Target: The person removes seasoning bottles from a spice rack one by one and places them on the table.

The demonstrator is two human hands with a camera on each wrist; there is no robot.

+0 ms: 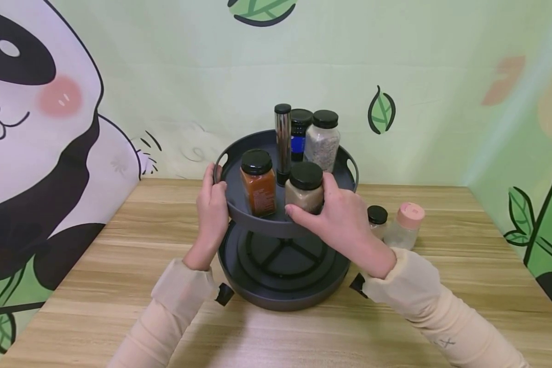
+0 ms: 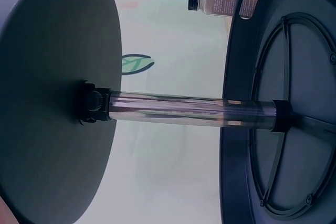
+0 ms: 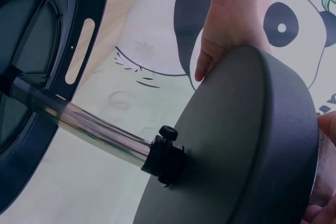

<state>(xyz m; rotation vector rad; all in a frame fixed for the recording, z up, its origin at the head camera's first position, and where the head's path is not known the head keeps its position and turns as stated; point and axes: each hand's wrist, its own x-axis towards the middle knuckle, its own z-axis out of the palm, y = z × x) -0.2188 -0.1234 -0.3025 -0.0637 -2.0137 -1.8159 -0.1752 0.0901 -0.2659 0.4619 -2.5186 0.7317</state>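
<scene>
A dark two-tier round rack stands on the table, with a chrome pole (image 1: 283, 140) through its upper tray (image 1: 232, 191). At that tray's left handle slot, my left hand (image 1: 211, 209) grips the rim. My right hand (image 1: 340, 214) holds a black-lidded glass jar of beige powder (image 1: 303, 197) between thumb and fingers at the tray's front right. To its left stands a jar of orange-red spice (image 1: 259, 191). Behind are a jar of whitish grains (image 1: 323, 148) and a dark jar with a blue label (image 1: 298, 140). The lower tray (image 1: 282, 305) bears no jars in the head view.
Right of the rack, a black-lidded jar (image 1: 377, 214) and a pink-capped bottle (image 1: 407, 225) stand on the wooden table (image 1: 464, 266). Black pieces (image 1: 224, 294) stick out beside the lower tray. A printed panda cloth (image 1: 165, 76) hangs close behind the table.
</scene>
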